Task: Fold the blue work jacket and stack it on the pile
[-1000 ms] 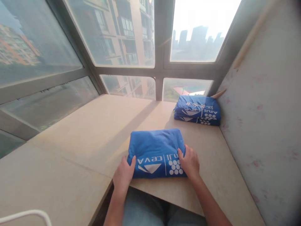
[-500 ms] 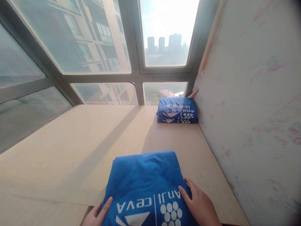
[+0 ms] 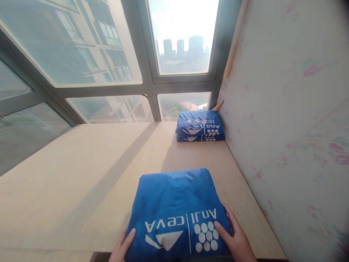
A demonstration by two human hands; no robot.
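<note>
A folded blue garment [image 3: 174, 193] with white lettering and a logo, upside down from my side, is held at the near edge of the pale wooden surface. My left hand [image 3: 122, 245] grips its left edge, thumb on top and fingers along the side. On the opposite edge, my right hand [image 3: 236, 236] has its thumb on the white dots and its fingers around the side. Whether the garment rests on the surface or hovers just above it, I cannot tell. Farther back lies a stack of folded blue garments [image 3: 200, 122] with the same print.
The pale wooden surface [image 3: 89, 156] reaches back to framed windows [image 3: 182, 40]. A wall [image 3: 294, 127] with a faded floral pattern borders it on the right. The stack sits in the far right corner, against that wall.
Both hands have carried the folded garment slightly forward and to the right in view, so more of its logo shows. The camera has turned a little to the right.
</note>
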